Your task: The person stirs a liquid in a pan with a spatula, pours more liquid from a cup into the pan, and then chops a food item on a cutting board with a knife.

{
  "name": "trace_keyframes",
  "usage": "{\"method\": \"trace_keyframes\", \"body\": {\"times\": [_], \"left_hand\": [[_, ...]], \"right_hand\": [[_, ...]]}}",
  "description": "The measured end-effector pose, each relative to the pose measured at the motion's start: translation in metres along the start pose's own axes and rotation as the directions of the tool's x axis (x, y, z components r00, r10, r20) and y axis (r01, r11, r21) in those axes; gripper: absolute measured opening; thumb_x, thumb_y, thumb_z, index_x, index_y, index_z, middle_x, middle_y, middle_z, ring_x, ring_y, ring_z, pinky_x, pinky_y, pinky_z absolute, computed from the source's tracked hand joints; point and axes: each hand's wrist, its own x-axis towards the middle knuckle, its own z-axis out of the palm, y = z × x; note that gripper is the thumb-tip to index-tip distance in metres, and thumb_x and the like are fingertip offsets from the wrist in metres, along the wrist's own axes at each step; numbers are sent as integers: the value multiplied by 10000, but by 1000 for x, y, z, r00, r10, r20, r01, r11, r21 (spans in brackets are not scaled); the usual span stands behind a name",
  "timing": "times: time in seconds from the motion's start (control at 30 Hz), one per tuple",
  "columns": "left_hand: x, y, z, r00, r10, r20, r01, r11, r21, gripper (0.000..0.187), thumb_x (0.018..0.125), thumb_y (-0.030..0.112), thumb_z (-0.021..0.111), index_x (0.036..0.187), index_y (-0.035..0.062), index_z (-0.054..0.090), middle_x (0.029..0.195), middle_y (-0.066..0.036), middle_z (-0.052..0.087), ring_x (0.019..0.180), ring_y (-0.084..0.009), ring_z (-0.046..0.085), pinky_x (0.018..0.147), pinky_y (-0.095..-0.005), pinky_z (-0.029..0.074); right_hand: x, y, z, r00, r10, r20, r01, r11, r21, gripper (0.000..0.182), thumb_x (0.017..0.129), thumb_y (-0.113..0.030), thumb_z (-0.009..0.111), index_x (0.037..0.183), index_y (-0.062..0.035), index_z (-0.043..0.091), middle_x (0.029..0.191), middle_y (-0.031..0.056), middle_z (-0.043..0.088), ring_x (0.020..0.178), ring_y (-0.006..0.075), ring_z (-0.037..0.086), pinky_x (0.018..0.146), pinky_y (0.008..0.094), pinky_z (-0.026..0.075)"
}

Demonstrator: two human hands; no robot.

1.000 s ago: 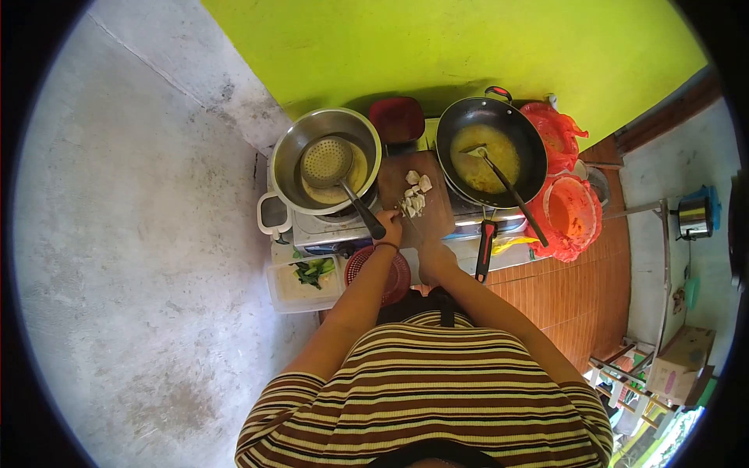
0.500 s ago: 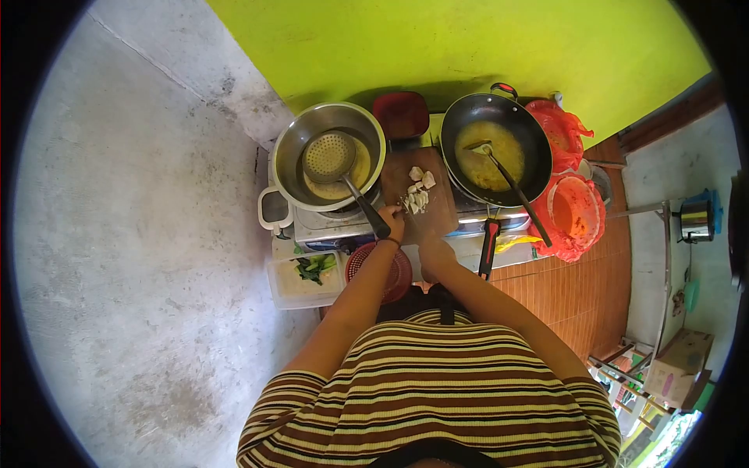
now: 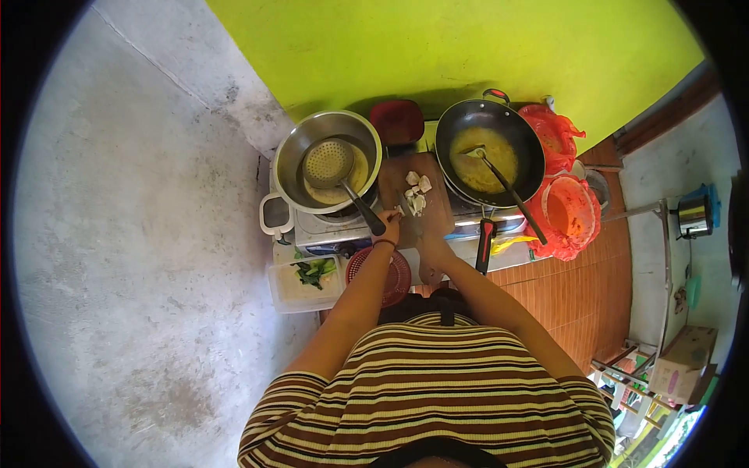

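Observation:
My left hand [image 3: 389, 228] is at the left edge of a wooden cutting board [image 3: 433, 214], its fingers closed together. A small pale bit shows at its fingertips, too small to name. The black handle of a skimmer [image 3: 329, 161] ends beside this hand; its perforated bowl rests in a steel basin [image 3: 282, 168]. Whitish chopped chunks [image 3: 417, 204] lie on the board, with larger pieces [image 3: 412, 179] behind them. My right hand [image 3: 434, 253] is closed around the board's near, handle end, and its fingers are partly hidden.
Right of the board stands a black wok [image 3: 532, 160] with yellowish liquid and a spatula [image 3: 511, 187]. Its handle [image 3: 485, 248] juts towards me. A red colander [image 3: 402, 282] and a clear tub [image 3: 303, 300] with greens sit in front; red-lined containers [image 3: 576, 226] stand at right.
The near pile of pale chunks looks smaller and less spread out. My right hand has shifted slightly, and the board's handle shows below it. The view has shifted a little.

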Motion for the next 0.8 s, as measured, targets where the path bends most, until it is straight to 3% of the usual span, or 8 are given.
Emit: {"method": "trace_keyframes", "body": {"times": [0.03,0.13,0.23,0.33,0.43,0.63,0.73,0.8], "left_hand": [[1,0,-1,999,-24,32,25,999,-26,170,806,138,631,932,38,688,837,-147,666,751,-228,635,701,-318,485],[0,0,0,1000,-25,1,25,998,62,194,809,165,620,951,52,689,867,-153,667,773,-247,641,719,-328,487],[-1,-4,5,994,40,-100,-21,983,184,191,806,179,614,921,50,696,862,-157,666,779,-268,642,729,-341,489],[-7,13,0,997,21,-77,-9,987,160,187,799,177,617,904,44,696,843,-154,663,764,-282,638,720,-350,490],[-8,18,-1,997,40,-66,-28,983,181,191,800,175,618,907,34,689,827,-158,658,752,-288,635,712,-352,489],[-1,-2,5,987,126,-99,-108,979,173,176,786,148,632,873,3,679,827,-182,652,759,-301,636,716,-359,491],[4,-14,12,974,154,-167,-125,977,172,148,728,84,652,824,-24,681,804,-188,661,729,-288,648,689,-332,493],[6,-21,13,987,126,-102,-108,981,163,161,770,118,635,870,0,678,852,-186,656,789,-292,644,734,-347,494]], "right_hand": [[-1,-4,-2,1000,-13,-4,13,1000,1,361,871,-265,501,982,77,467,842,285,620,823,436,622,729,487,507],[-22,-42,-19,981,194,-25,-196,978,-75,321,871,-239,490,985,60,466,867,278,623,838,427,622,743,486,502],[-23,-43,-18,986,162,-42,-165,980,-110,280,866,-212,486,984,41,465,884,276,625,855,418,624,745,482,503],[-34,-60,-33,975,213,-62,-221,960,-174,235,864,-183,472,972,26,462,885,278,624,862,412,627,745,470,508],[-31,-63,-33,961,269,-64,-275,954,-117,210,870,-170,457,956,22,461,881,265,629,872,406,627,751,457,509],[-24,-60,-23,959,273,-81,-284,937,-202,139,871,-131,453,931,-6,459,865,244,641,817,378,656,682,450,536],[-20,-56,-13,962,259,-85,-272,932,-240,121,872,-122,450,926,-14,458,866,239,643,792,362,665,649,446,544],[-15,-52,-12,965,247,-81,-260,938,-230,143,877,-127,437,929,4,457,871,251,638,800,387,656,668,459,537]]}}
